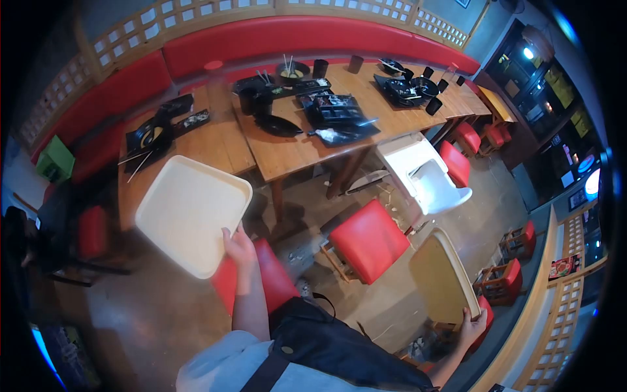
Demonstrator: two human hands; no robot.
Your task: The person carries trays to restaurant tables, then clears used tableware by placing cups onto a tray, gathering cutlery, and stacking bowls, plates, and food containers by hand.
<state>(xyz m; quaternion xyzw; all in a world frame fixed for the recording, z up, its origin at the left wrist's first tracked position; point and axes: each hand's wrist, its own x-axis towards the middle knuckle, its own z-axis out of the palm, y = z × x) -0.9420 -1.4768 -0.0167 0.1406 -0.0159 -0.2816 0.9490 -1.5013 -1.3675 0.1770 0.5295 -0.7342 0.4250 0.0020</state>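
My left hand (240,249) grips the lower right edge of a cream serving tray (192,212), thumb on top, its upper face bare and toward me. Part of that tray overlaps the near edge of the wooden table (225,140); whether it touches the wood I cannot tell. Out to the right, my right hand (471,325) is closed on the lower edge of a second, yellowish tray (439,277), which is tilted steeply. Dark used dishes cover the tables, among them a black bowl with chopsticks (155,135) and a black platter with a crumpled napkin (344,136).
A red-cushioned stool (369,240) and a white high chair (428,179) stand in front of the tables. Red bench seating (261,36) runs along the wall behind. Scraps litter the floor (392,202). More red stools (506,281) line the right side; a green box (55,159) is at left.
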